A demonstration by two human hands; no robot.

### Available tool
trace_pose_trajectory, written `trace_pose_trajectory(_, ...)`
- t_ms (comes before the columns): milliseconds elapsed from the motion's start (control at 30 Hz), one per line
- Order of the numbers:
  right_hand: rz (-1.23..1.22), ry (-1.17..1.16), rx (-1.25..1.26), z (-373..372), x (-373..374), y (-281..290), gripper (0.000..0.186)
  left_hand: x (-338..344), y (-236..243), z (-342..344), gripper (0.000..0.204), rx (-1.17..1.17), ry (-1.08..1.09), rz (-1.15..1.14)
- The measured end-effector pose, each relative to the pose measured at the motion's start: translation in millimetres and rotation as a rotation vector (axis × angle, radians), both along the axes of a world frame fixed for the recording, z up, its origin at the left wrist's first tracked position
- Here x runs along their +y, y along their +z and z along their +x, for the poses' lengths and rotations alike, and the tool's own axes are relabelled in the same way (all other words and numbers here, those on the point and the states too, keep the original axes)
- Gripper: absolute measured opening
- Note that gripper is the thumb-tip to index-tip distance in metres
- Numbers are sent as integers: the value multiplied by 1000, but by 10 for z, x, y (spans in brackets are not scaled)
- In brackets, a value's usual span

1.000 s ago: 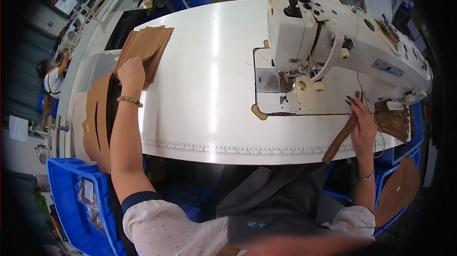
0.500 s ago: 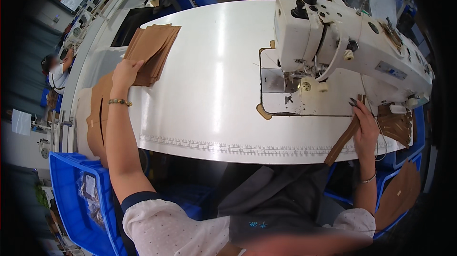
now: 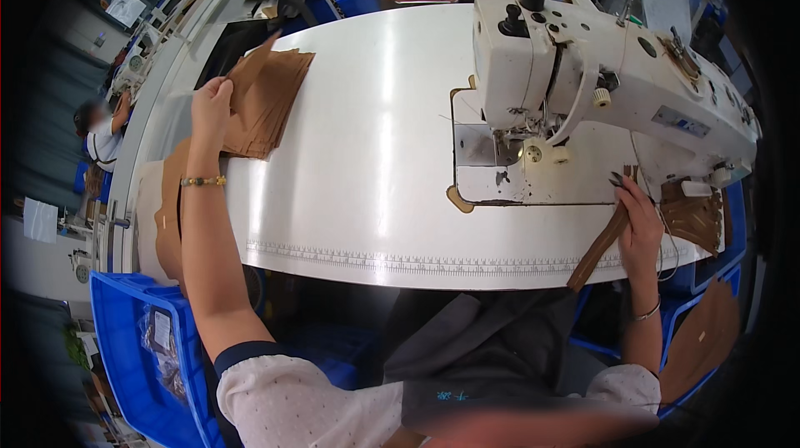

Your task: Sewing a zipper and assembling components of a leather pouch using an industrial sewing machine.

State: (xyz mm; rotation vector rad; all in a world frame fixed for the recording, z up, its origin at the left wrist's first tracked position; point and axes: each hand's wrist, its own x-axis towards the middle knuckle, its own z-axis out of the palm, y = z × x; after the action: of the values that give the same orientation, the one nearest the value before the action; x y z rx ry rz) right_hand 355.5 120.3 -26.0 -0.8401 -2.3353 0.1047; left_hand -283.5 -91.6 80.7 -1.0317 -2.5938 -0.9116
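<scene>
On the left, my left hand (image 3: 213,106) pinches the edge of a brown fabric panel (image 3: 250,73) and lifts it off the stack of brown panels (image 3: 273,106), its upper corner standing up. My right hand (image 3: 640,219) is closed on a long brown strip that looks like a zipper (image 3: 602,246), which slants down over the table's front edge. Two dark pointed tips show at the right fingers; I cannot tell whether they are nails or a small tool. The white sewing machine (image 3: 621,73) stands beyond that hand, with nothing visible under its needle area.
The white table (image 3: 358,156) has a ruler strip (image 3: 433,265) along its front edge. More brown pieces (image 3: 690,216) lie at the right end. A blue bin (image 3: 142,281) with bagged items hangs at the lower left. Another person (image 3: 103,127) sits far left.
My left hand has moved slightly up and left, raising one panel's corner from the stack. My right hand and the strip have stayed in place.
</scene>
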Motion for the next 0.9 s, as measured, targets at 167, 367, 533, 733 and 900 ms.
trace_pose_trajectory(167,6,8,-8,-11,3,9,30,-164,-4,876,28,-833,-274,659)
trace_pose_trajectory(367,241,100,-65,-158,-104,234,14,-741,-603,2172,38,-1430,-148,236)
trace_pose_trajectory(533,131,547,-32,-579,-423,266,22,-862,-543,2660,42,-1538,-242,58)
trace_pose_trajectory(733,106,741,-67,-1382,-415,149,30,-563,-419,3063,51,-1680,-581,-344)
trace_pose_trajectory(900,-52,895,-346,-1473,77,374,39,-130,-379,2928,56,-1489,-800,-599)
